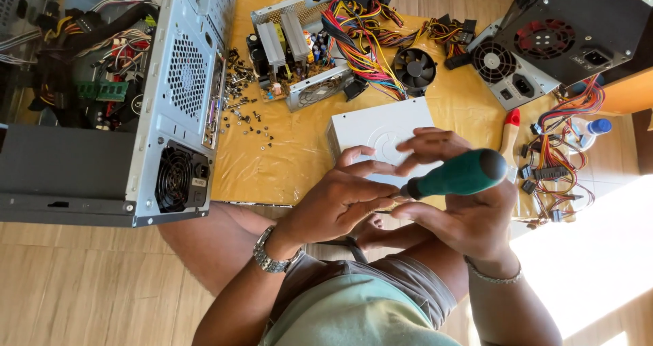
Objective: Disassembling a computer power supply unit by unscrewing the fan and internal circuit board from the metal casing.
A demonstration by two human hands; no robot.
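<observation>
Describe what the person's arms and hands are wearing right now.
Both forearms are bare, with no sleeves and no gloves. The left hand has a silver metal link watch at the wrist. The right hand has a thin silver chain bracelet at its wrist. No rings are visible.

surface: yellow sheet [286,162] on wood floor [88,285] | on sheet: white box [374,125], open power supply [292,54], loose screws [245,108], black fan [415,67], wire bundles [360,40], grey power supply [507,71], red-handled tool [510,132] | on floor: pc case [115,101]
</observation>
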